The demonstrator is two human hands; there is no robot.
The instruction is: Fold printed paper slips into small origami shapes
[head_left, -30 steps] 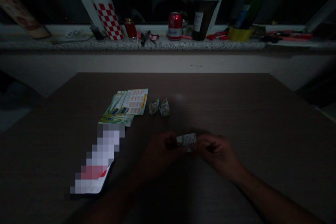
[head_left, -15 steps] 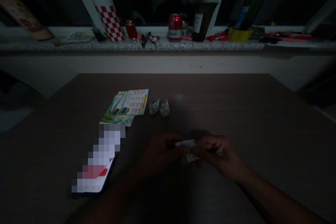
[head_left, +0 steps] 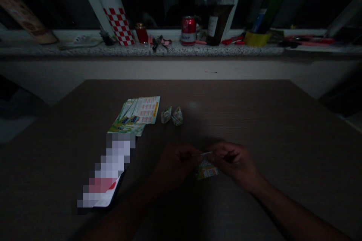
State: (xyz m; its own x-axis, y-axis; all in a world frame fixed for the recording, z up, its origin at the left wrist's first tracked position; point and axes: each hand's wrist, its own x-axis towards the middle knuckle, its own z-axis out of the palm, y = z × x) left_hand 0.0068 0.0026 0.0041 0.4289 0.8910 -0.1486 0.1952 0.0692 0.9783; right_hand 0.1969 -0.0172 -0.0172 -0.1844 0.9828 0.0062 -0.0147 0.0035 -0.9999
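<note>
Between my two hands is a small printed paper card [head_left: 208, 171], partly folded, its lower part hanging toward me. My left hand [head_left: 178, 162] pinches its left edge with thumb and fingers. On the other side, my right hand [head_left: 233, 160] grips the top right, thumb close to the left thumb. Two small folded paper pieces, the left one [head_left: 166, 115] and the right one [head_left: 177, 116], stand on the table beyond my hands. Left of them lies a fanned stack of similar green and white printed cards [head_left: 135, 115].
A phone [head_left: 113, 173] with a lit, blurred screen lies at the left on the wooden table [head_left: 254, 113]. Behind, the stone windowsill [head_left: 169, 49] carries a red-checked bottle [head_left: 120, 24], a red can [head_left: 188, 31], a dark cup [head_left: 216, 26] and a green bottle [head_left: 274, 3].
The paper has been turned and bent between my fingers, so its lower part now hangs toward me. My hands have come closer together. The other things on the table stay put.
</note>
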